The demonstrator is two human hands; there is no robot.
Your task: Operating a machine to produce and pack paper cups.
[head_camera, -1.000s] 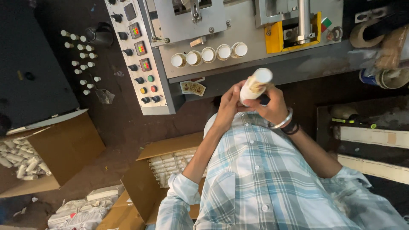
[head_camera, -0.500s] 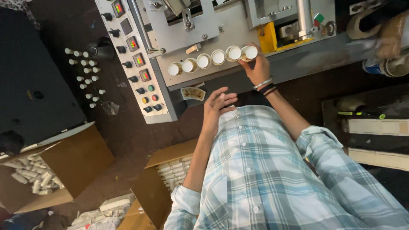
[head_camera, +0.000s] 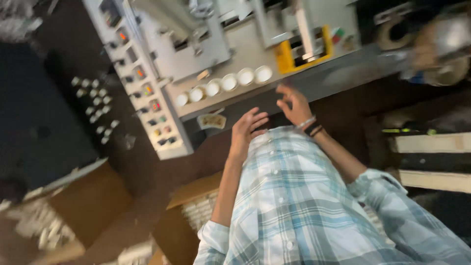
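- White round-topped tubes stand in a row of five on the grey machine ledge, touching side by side.
- Right hand hovers just below the row's right end, fingers loosely curled, empty.
- Left hand hangs lower, near the plaid shirt front, fingers spread, holding nothing.
- Brown cardboard box of white tubes sits open under the left forearm.
- Grey control panel with coloured buttons stands left of the row.
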